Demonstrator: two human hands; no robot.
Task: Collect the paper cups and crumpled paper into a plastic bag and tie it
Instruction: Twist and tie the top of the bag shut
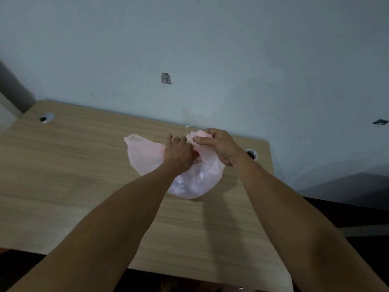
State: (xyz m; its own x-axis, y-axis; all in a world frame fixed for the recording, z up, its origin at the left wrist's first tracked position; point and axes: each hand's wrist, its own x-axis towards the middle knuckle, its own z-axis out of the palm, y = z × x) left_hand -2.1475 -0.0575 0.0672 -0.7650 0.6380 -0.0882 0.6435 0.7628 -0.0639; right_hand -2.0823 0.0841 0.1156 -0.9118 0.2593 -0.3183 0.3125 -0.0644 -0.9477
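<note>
Light wood-grain desk [69, 165] fills most of the lower frame, pushed up against a pale blue-grey wall [210, 39]. Two round cable grommets sit in it, one [46, 118] at the far left, another [251, 154] right of center. The wall has a chipped patch [166, 78] near center and a dark mark [380, 122] at the right edge.

The translucent pink plastic bag [195, 178] shows only pale, blurred shapes inside; whether these are cups or paper cannot be told. Its gathered top is covered by the left hand [179, 154] and the right hand [214, 144], so any knot is hidden, as are the left fingertips. The left forearm hides part of the bag's middle. The light wood-grain table [73, 165] is cut off at the left edge, its near edge partly behind both arms.
</note>
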